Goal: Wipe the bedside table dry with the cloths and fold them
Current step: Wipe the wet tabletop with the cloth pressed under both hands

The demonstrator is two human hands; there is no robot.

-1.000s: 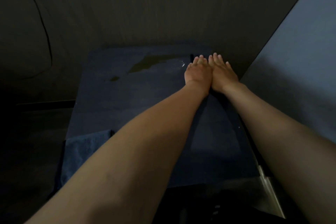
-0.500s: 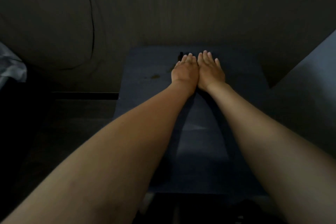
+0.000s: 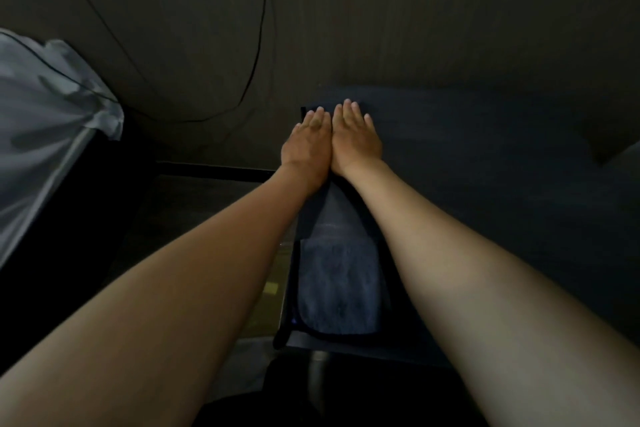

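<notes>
Both my hands lie flat, palms down and side by side, on a dark cloth (image 3: 334,215) at the far left edge of the dark bedside table (image 3: 485,184). My left hand (image 3: 306,146) touches my right hand (image 3: 356,139) along the thumbs. Neither hand grips the cloth. It runs back toward me between my forearms. A second, lighter blue cloth (image 3: 337,288) with a dark border lies flat at the table's near left corner, and the first cloth's near end rests on it.
A pale bed sheet (image 3: 41,135) hangs at the left across a dark floor gap. A black cable (image 3: 256,45) droops down the wall behind the table. A grey surface (image 3: 620,152) shows at the right edge.
My two hands have slid the dark cloth from the right side of the table to its left edge. The wet patch seen earlier is no longer visible.
</notes>
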